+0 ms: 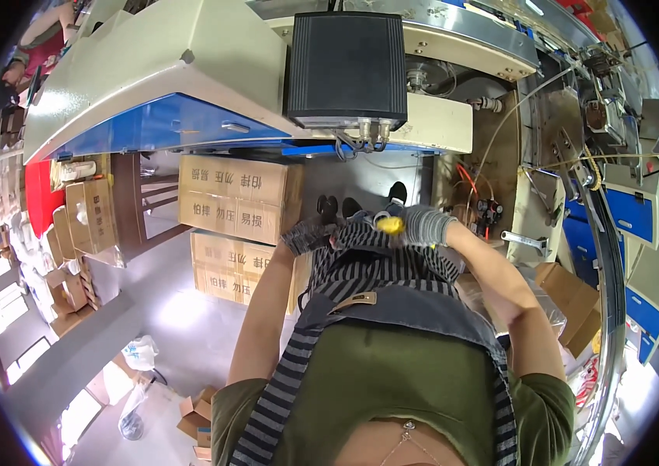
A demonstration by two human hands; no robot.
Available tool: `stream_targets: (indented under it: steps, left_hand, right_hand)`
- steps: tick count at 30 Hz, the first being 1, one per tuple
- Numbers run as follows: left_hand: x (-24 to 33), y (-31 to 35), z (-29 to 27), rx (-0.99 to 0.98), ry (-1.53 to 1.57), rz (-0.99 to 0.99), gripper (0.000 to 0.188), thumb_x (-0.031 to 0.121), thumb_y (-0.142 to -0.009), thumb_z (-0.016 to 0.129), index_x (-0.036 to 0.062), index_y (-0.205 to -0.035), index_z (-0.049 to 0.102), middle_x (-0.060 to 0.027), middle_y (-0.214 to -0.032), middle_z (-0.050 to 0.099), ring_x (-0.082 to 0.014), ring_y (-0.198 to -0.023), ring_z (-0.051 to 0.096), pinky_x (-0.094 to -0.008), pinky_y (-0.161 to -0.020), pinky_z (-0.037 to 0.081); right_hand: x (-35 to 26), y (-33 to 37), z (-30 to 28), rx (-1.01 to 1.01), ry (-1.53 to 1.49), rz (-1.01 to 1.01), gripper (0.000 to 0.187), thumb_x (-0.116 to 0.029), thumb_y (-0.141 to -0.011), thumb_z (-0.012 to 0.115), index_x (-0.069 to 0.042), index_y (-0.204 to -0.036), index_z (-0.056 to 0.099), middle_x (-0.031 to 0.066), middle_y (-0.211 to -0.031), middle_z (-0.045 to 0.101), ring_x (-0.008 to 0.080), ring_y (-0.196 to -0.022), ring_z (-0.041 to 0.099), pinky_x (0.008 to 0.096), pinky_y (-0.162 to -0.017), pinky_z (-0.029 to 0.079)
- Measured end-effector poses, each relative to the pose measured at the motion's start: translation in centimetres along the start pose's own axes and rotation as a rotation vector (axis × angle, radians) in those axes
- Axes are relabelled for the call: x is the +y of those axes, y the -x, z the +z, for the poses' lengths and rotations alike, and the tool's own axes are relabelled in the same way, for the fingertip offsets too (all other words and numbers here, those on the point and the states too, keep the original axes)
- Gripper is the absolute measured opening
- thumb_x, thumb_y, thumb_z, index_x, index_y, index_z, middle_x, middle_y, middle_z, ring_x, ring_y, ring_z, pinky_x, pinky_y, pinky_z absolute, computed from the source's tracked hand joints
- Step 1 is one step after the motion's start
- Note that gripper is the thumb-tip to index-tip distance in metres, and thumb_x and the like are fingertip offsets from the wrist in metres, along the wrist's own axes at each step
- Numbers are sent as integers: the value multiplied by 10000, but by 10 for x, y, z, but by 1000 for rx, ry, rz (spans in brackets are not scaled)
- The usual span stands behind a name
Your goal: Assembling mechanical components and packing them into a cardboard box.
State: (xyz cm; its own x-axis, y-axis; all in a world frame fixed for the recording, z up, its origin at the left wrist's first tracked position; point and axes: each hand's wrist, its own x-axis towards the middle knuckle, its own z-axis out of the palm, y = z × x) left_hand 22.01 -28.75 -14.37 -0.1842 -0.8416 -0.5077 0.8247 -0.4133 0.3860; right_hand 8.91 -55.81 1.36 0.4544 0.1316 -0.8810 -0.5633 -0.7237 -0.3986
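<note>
on my feed i see a black ribbed box (345, 70) at the top centre, with cables (364, 140) at its lower edge. left of it i have a cream machine housing (166, 58) with a blue panel (178, 123). below that, one printed carton (228, 194) sits on another carton (225, 268). toward the lower left i make out a white plastic bag (141, 353) on the grey floor (205, 338); far right, cream cabinets (631, 182) with blue drawers (628, 213).
</note>
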Motion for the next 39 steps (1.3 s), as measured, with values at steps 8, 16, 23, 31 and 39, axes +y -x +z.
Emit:
stream_targets:
  steps: [8,16,23,31,39]
  left_hand:
    - [-21,-11,-14,487,-930,330,281,58,-818,530,76,-1098,553,-114,-908,630,-237,-832,613,-325,-753,468]
    - [-13,-19,-37,639,-2019,123,255,84,-787,485,135,-995,623,-108,-902,638,-312,-831,606,-386,-772,479]
    - [-27,-45,-66,514,-1287,273,208,168,-815,511,150,-1008,585,-77,-965,639,-214,-955,577,-332,-938,371]
    - [-19,-48,-38,226,-2568,1057,221,256,-915,382,107,-988,528,-113,-1017,621,-211,-1137,483,-335,-943,378]
    - [-25,-39,-29,976,-1092,196,295,67,-738,586,147,-1022,584,-76,-930,646,-252,-882,608,-374,-766,475]
  right_hand:
    - [-1,-21,13,342,237,-33,449,-456,-708,635,-31,-852,642,171,-723,631,318,-709,625,397,-660,491]
    - [-5,-13,15,177,174,-170,409,-412,-702,649,-39,-868,648,165,-733,632,326,-724,618,398,-672,486]
    - [-6,-8,13,343,250,-56,344,-344,-703,621,-25,-831,634,171,-728,632,329,-718,622,411,-648,488]
    - [4,-4,28,308,330,-146,338,-334,-715,611,-32,-866,624,174,-728,628,344,-702,615,412,-624,485]
    - [1,13,7,391,221,-125,359,-380,-714,618,-39,-820,650,182,-723,627,340,-717,618,406,-654,490]
